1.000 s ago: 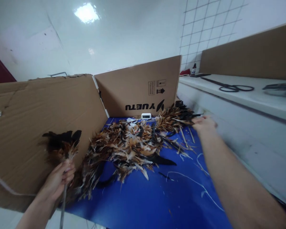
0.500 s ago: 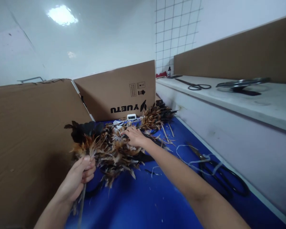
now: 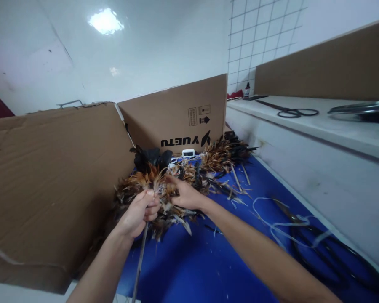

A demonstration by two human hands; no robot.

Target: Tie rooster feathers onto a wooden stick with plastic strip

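My left hand (image 3: 144, 210) is closed round the top of a thin stick (image 3: 140, 263), just below a tuft of orange-brown and black feathers (image 3: 151, 166). The stick hangs down from my fist toward the bottom edge. Close to its right, my right hand (image 3: 185, 194) reaches into the feathers; its fingertips are partly hidden among them, so what they hold cannot be made out. A loose pile of brown and grey feathers (image 3: 177, 216) lies on the blue table (image 3: 189, 261) under and around both hands.
Cardboard panels (image 3: 177, 109) stand behind and at the left. A small white device (image 3: 188, 153) and another feather bundle (image 3: 221, 153) lie at the back. Large black-handled scissors (image 3: 322, 244) with pale string are at the right. Another pair of scissors (image 3: 290, 112) lies on the white ledge (image 3: 350, 130).
The view has turned left. My left hand with the stick and feather tuft has come nearer to my right hand, which has drawn back from the far part of the pile toward the tuft.
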